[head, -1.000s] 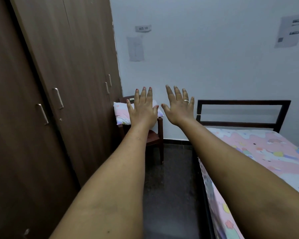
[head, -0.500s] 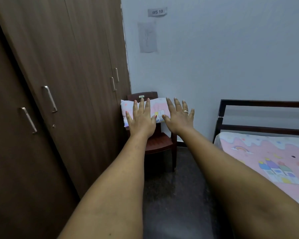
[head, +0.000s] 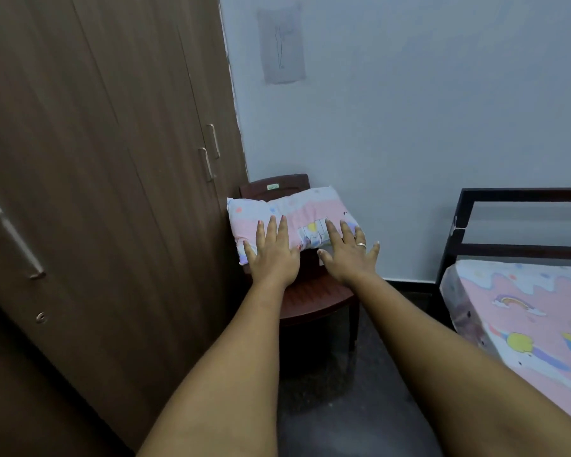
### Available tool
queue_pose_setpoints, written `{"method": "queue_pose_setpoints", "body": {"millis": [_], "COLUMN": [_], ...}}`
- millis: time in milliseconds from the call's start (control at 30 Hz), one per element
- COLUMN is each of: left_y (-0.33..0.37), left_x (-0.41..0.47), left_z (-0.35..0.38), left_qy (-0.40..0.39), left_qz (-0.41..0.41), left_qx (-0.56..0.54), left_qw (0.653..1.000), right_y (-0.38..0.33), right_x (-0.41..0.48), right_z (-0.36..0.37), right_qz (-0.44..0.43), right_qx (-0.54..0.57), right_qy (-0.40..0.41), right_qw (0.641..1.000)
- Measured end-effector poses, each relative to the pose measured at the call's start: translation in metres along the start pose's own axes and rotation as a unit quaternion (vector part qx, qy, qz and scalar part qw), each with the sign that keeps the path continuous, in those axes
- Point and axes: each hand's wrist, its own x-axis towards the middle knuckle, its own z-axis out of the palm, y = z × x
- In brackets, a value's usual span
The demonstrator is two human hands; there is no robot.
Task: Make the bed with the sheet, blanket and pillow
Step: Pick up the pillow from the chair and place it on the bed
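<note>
On the seat of the dark red chair (head: 317, 296), in the corner between the brown wardrobe (head: 112, 159) and the pale wall, lies the pillow (head: 310, 207), pink and white with a cartoon print, leaning on the chair's back; the left hand (head: 272, 255) and the right hand (head: 346, 258) are both flat, fingers straight and spread, gripping nothing, over the pillow's near edge; whether they touch it I cannot tell; the bed (head: 508, 195) at the right carries the matching printed sheet (head: 524, 311); a second ago both hands were raised before the wall, and the chair stood farther off.
</note>
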Motion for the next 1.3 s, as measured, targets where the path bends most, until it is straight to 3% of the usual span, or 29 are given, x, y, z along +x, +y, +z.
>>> {"method": "queue_pose_setpoints", "body": {"millis": [633, 833, 1000, 1133, 1300], "left_y": [-0.071, -0.097, -0.122, -0.142, -0.144], "left_x": [0.333, 0.444, 0.538, 0.605, 0.669], "left_z": [0.135, 0.183, 0.229, 0.269, 0.319], "left_qy": [-0.082, -0.117, -0.16, -0.204, -0.241], "left_qz": [-0.059, -0.044, -0.006, 0.002, 0.018], "left_qx": [-0.001, -0.007, 0.012, 0.026, 0.032], "left_qw": [0.995, 0.992, 0.987, 0.979, 0.97], "right_y": [-0.02, -0.007, 0.011, 0.027, 0.051], "right_x": [0.348, 0.448, 0.521, 0.546, 0.55], "right_z": [0.144, 0.201, 0.259, 0.309, 0.361], "right_qz": [0.018, 0.081, 0.182, 0.348, 0.566], "right_qx": [-0.008, 0.024, 0.126, 0.277, 0.435], "right_qy": [-0.13, -0.138, -0.143, -0.095, -0.031], "right_qw": [0.991, 0.987, 0.965, 0.89, 0.7]}}
